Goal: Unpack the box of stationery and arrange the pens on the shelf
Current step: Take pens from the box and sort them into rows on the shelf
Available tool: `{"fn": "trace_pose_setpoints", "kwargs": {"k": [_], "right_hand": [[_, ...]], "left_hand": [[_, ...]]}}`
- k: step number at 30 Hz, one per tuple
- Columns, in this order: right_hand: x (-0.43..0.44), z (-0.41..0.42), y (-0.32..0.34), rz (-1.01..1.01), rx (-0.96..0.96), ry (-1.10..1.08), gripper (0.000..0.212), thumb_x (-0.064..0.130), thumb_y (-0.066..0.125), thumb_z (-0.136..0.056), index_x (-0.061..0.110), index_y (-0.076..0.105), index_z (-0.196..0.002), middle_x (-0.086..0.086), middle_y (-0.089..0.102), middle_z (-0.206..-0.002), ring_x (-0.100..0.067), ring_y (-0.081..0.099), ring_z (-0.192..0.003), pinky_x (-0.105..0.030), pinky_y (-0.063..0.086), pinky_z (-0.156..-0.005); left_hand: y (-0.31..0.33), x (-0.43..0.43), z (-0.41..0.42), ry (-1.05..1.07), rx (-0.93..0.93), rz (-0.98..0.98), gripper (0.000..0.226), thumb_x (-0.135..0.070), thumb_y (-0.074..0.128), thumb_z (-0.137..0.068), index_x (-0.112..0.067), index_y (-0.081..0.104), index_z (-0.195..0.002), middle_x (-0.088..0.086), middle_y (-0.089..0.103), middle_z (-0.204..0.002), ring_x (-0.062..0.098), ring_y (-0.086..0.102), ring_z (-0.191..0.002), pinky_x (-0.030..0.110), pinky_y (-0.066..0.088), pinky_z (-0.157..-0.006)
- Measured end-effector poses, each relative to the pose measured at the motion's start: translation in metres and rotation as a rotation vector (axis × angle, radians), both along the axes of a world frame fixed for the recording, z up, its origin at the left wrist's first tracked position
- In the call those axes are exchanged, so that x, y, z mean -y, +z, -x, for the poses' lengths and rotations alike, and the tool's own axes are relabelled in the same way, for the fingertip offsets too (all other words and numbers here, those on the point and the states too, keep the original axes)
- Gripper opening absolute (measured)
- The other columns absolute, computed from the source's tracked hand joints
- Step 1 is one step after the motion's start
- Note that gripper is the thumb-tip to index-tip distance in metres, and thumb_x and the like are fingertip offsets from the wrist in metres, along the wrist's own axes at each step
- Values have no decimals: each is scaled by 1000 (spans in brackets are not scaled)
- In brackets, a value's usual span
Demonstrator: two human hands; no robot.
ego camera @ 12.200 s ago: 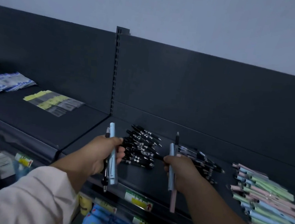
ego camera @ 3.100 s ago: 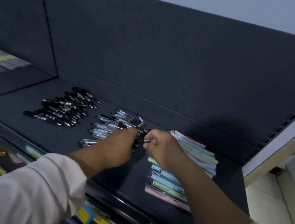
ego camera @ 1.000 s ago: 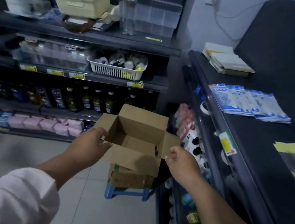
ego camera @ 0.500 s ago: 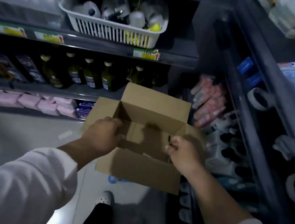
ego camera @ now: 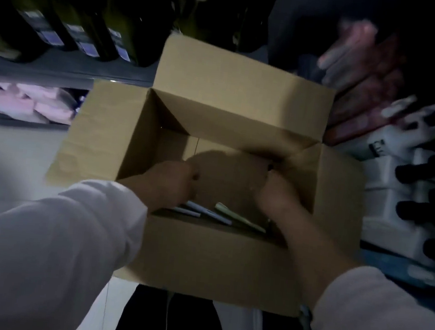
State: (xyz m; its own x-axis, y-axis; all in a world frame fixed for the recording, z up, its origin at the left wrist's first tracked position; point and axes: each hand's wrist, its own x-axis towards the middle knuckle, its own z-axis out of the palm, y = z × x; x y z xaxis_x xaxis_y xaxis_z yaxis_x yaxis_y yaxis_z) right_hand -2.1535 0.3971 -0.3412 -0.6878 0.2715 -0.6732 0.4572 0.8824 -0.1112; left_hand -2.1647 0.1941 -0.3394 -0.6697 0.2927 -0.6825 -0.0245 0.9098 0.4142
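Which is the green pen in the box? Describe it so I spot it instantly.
Find the open cardboard box at the centre of the view. Low against its near wall lie a few pastel pens. The green pen is the rightmost, nearest the right hand; its neighbours are light blue.

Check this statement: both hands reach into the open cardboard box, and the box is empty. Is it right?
Not quite. The head view shows the left hand and right hand inside the open cardboard box, but it is not empty: a few pastel pens lie at its bottom.
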Motion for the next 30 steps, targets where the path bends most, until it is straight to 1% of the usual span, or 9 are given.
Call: {"fn": "trace_pose_setpoints", "kwargs": {"k": [7,11,13,17,20,23,27,29,30], "right_hand": [[-5,9,-49,-88,116,-98,50,15,52,-95,2,34,-140,-16,49,-136,-32,52,-120,-34,46,-88],[-9,10,-57,56,-16,-176,40,20,59,-91,7,47,-127,-14,59,-124,-31,60,-108,-27,45,-70],[-8,11,-56,82,-39,-158,33,21,59,-91,7,53,-120,-15,60,-121,-32,59,-108,-27,43,-73],[-7,11,-60,80,7,-209,47,23,64,-88,8,48,-129,-14,59,-124,-30,58,-110,-26,41,-74],[-9,16,-71,81,78,-275,47,38,65,-87,8,55,-121,-12,65,-113,-27,62,-93,-25,41,-67],[-9,22,-82,160,79,-479,41,31,71,-83,3,61,-111,-14,69,-94,-26,64,-74,-28,47,-56],[-5,24,-84,515,93,-903,21,8,60,-91,2,60,-111,-10,63,-77,-16,59,-60,-21,48,-41],[-5,22,-84,475,16,-835,22,13,60,-91,4,59,-111,-14,65,-95,-25,64,-76,-24,56,-53],[-7,21,-86,317,-39,-606,28,15,61,-89,5,57,-115,-17,63,-109,-31,64,-92,-32,57,-71]], "left_hand": [[-54,-8,9,-246,271,191,49,-23,70,-83,-17,51,-127,7,53,-127,23,54,-111,34,47,-93],[-62,-10,14,-280,328,215,49,-25,69,-84,-13,52,-128,8,54,-127,24,56,-111,32,48,-92],[-65,-10,15,-300,357,234,49,-29,67,-85,-10,54,-128,9,56,-127,23,57,-112,29,46,-88],[-76,-12,16,-333,403,271,44,-36,65,-85,-8,59,-120,8,60,-121,23,59,-105,29,45,-81],[-82,-13,19,-345,438,282,42,-36,65,-86,-11,58,-119,8,58,-121,22,57,-106,32,46,-86],[-87,-11,23,-347,435,274,45,-35,66,-85,-11,57,-122,8,58,-123,23,57,-109,31,47,-88],[-93,-10,23,-381,448,263,47,-38,66,-85,-11,59,-122,7,59,-123,24,58,-108,32,47,-90],[-95,-11,22,-402,461,260,45,-37,64,-86,-9,59,-122,8,59,-123,24,57,-109,32,47,-91],[-95,-11,23,-405,468,257,44,-36,63,-87,-9,58,-122,8,59,-122,24,57,-108,32,46,-90]]}}
